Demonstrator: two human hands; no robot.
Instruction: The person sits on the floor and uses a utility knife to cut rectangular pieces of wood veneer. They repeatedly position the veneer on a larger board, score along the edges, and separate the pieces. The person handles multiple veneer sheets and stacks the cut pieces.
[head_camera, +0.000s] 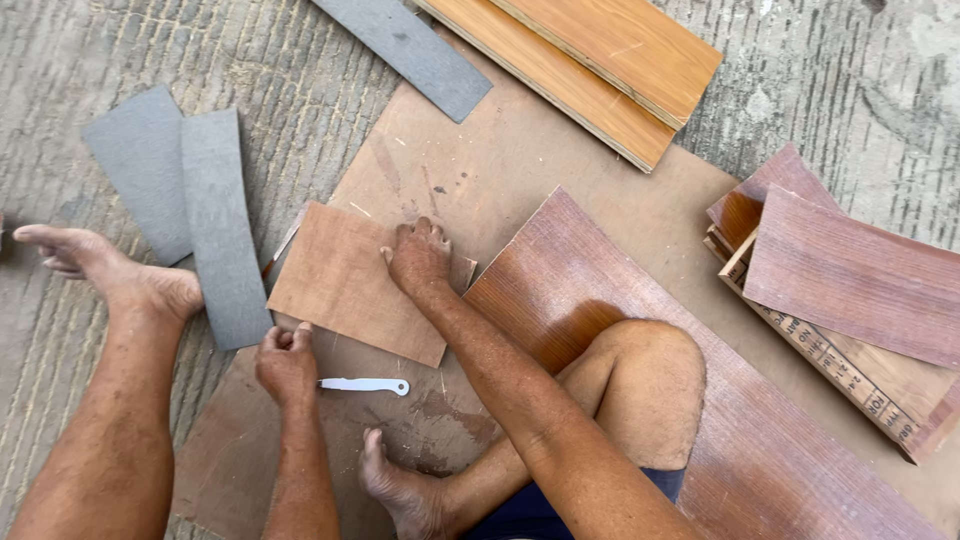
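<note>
The right hand (420, 258) presses flat on the veneer piece (345, 282) at board centre, the left hand (286, 362) fisted at seven o'clock beside the blade (365, 385); unpinned, the piece could skid.

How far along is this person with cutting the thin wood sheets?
Grey strips already lie aside on the concrete. In hand: the right hand presses a small brown veneer piece onto the board, while the left hand grips a pale blade. The large reddish sheet looks uncut.
</note>
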